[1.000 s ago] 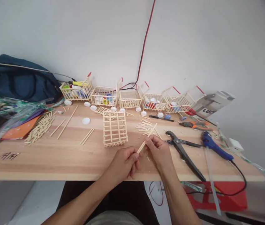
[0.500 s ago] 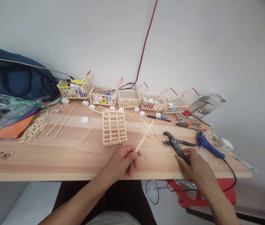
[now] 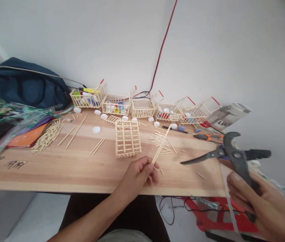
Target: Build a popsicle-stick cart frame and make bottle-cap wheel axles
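My left hand (image 3: 141, 173), just above the table's front edge, pinches thin wooden sticks (image 3: 162, 144) that point up and away to the right. Beyond it a stick-built lattice basket (image 3: 128, 139) rests on the wood. At the right my right hand (image 3: 260, 198) grips black shears (image 3: 237, 155) by one handle, lifted off the table. Their hooked jaw faces up and the arms spread apart. Behind the shears, the blue glue gun is mostly hidden. Short cut sticks (image 3: 160, 137) lie loose past my left hand.
Several small stick carts (image 3: 116, 104) with red handles line the wall. A stick pile (image 3: 49, 134) lies left, near a dark blue bag (image 3: 26, 84). Orange-handled pliers (image 3: 208, 137), a black pen (image 3: 179, 130) and a box (image 3: 229, 116) are at the right.
My right hand has raised the shears from the table and moved right and nearer, spreading their arms apart. My left hand still holds its sticks. The view has shifted slightly.
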A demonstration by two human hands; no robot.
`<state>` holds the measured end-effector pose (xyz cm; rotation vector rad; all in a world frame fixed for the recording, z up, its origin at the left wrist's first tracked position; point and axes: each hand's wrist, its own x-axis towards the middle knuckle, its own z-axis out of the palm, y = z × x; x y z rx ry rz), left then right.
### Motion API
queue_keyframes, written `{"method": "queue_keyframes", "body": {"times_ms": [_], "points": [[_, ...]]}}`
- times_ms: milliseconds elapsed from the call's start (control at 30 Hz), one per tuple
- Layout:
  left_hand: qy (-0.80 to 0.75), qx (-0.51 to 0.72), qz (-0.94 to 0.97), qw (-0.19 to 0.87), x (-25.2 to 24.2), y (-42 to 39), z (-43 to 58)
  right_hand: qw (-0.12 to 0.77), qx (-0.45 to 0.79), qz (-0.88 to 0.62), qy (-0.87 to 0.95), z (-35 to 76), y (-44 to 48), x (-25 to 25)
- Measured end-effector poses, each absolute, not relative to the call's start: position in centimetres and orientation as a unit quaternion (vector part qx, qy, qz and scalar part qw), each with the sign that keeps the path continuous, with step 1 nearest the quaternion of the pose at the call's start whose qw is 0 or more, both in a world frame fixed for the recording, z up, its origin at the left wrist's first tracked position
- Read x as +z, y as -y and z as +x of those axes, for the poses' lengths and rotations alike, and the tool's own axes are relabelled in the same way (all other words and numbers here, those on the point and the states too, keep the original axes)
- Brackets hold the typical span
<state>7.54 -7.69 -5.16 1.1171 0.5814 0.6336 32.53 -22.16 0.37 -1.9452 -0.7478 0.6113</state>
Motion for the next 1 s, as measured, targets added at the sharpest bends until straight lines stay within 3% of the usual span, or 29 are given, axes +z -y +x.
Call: {"method": "queue_keyframes", "body": {"times_ms": [100,233,667,900,1000], "points": [[-0.237,0.325,0.540,0.740,-3.9,8.5,7.5,0.517,0.365,-0.739,0.232,30.6,23.2,-0.1],[-0.170,0.320,0.500,0.786,-3.5,9.3,7.4,0.530,0.459,-0.690,0.182,27.8,22.9,-1.6],[-0.191,0.366,0.406,0.815,-5.0,10.6,6.6,0.654,0.531,-0.444,0.305,21.3,18.8,-9.9],[-0.255,0.314,0.510,0.759,-3.7,9.2,5.0,0.632,0.535,-0.463,0.317,22.6,18.3,-7.4],[-0.277,0.285,0.554,0.732,-3.0,8.5,4.1,0.568,0.569,-0.499,0.324,24.6,19.5,-5.3]]}}
